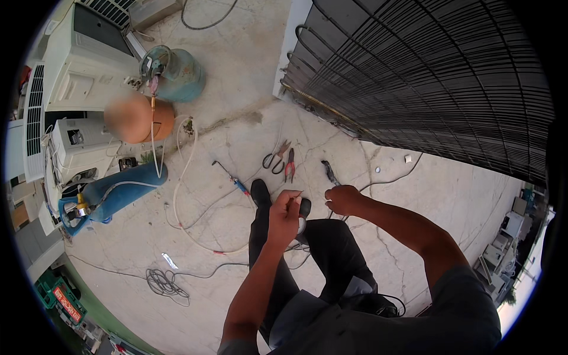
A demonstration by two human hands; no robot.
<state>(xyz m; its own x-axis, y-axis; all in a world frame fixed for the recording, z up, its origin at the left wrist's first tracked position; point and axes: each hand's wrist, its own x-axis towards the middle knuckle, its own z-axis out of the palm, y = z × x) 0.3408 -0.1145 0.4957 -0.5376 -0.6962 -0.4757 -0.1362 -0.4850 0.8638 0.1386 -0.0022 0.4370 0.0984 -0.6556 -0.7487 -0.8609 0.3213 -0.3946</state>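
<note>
Thin wire (294, 193), barely visible, pinched in left hand (284, 214); right hand (343, 200) seemingly fisted.

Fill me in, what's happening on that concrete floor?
A person stands on the cracked concrete floor beside the black condenser coil grid on the back of an appliance. The left hand pinches a thin wire or rod, its tip near the right hand, which is closed on something hidden. Scissors and red-handled pliers lie just ahead. A blue gas cylinder lies on its side to the left, hoses trailing.
</note>
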